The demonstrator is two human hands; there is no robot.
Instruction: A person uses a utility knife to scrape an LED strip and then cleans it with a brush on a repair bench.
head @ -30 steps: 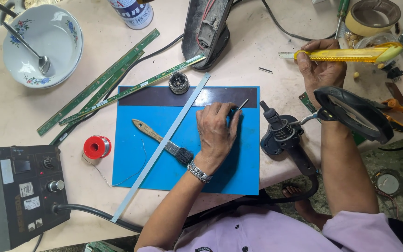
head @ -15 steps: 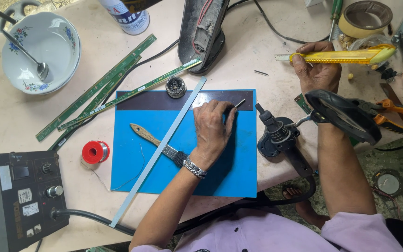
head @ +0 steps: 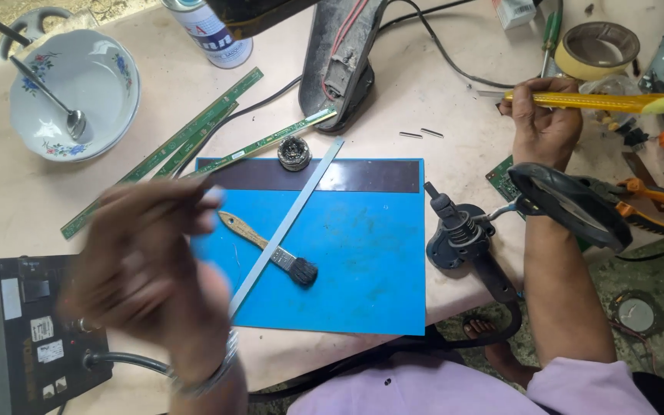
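The right hand (head: 541, 127) is gripping a yellow knife (head: 589, 101) at two o'clock. The left hand (head: 144, 265), blurred, grip unclear, is hovering at eight. A spoon (head: 55, 100) is lying in the bowl (head: 109, 107) at ten.

Even daylight; left hand (head: 147, 269) blurred.

Brush (head: 270, 250) under strip (head: 286, 227) on mat (head: 363, 261)

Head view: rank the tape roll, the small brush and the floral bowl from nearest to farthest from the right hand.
From the right hand:
1. Tape roll, just above it, far right.
2. Small brush, on the blue mat, mid-table.
3. Floral bowl, far left corner.
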